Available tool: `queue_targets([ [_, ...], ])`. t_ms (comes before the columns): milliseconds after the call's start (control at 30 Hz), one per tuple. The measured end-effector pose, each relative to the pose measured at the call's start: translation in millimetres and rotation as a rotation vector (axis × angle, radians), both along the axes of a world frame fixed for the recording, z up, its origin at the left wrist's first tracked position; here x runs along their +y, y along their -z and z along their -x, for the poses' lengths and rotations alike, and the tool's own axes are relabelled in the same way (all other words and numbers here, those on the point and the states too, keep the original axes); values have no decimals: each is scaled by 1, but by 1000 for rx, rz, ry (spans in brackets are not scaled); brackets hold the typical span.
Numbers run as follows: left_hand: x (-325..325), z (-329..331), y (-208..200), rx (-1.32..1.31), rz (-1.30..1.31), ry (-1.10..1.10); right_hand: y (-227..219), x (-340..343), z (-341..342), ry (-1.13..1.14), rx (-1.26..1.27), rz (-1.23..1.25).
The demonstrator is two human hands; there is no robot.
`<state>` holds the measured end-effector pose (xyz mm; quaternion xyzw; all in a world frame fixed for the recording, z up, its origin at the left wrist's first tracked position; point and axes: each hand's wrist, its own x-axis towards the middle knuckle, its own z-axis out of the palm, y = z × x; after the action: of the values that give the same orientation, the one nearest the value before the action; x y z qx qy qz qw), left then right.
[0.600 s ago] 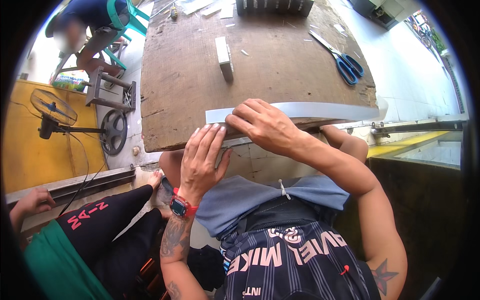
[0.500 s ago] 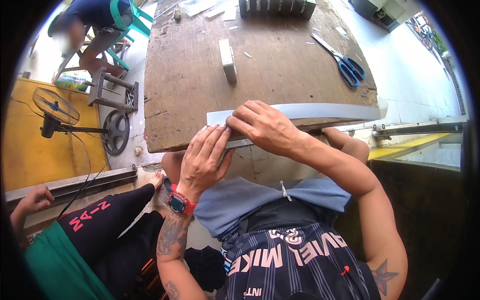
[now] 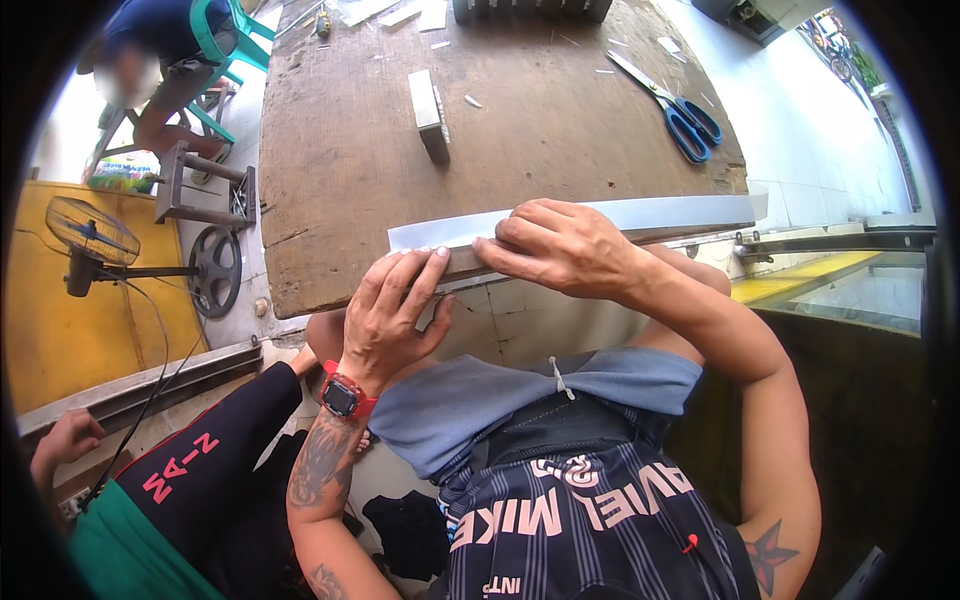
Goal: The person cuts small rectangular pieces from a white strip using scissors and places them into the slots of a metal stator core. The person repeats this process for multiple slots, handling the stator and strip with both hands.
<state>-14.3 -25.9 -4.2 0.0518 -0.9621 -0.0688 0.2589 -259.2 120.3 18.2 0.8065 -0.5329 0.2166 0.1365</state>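
I read the left hand (image 3: 385, 318) extended, thumb apart, fingertips at the white strip (image 3: 670, 211); the right hand (image 3: 572, 250) curls over it, grip indeterminate. Beneath both: the table's (image 3: 335, 200) near edge. Beyond the fingers: open room, then a block (image 3: 426, 110). Inter-hand gap: wider than earlier.

Black fan (image 3: 92, 232), teal plastic chair (image 3: 202, 38), yellow panel (image 3: 60, 345)

The upper garment is a black jersey (image 3: 622, 560) with grey stripes, large pale lettering (image 3: 545, 518) and a small red emblem (image 3: 691, 543); the lower is blue-grey shorts (image 3: 435, 400) with a white drawstring (image 3: 559, 377). The left hand (image 3: 385, 310) and right hand (image 3: 565, 248) are bare; a dark-faced, red-strapped watch (image 3: 341, 398) encircles the left wrist (image 3: 365, 372). Tattoos (image 3: 322, 465) mark the left forearm (image 3: 315, 520); a star tattoo (image 3: 770, 560) marks the right upper arm (image 3: 785, 460).
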Motion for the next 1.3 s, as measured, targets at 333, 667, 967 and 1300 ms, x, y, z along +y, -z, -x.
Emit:
queue_targets([
  [333,13,12,-6,-83,34,-120,-9,-5,1,0,-64,-78],
  [667,23,14,6,-101,180,-155,-8,13,17,7,21,-3],
  [967,40,30,10,-39,155,-166,-4,22,29,-13,24,-7],
  [1300,51,43,10,-81,151,-151,-2,32,38,22,65,-62],
])
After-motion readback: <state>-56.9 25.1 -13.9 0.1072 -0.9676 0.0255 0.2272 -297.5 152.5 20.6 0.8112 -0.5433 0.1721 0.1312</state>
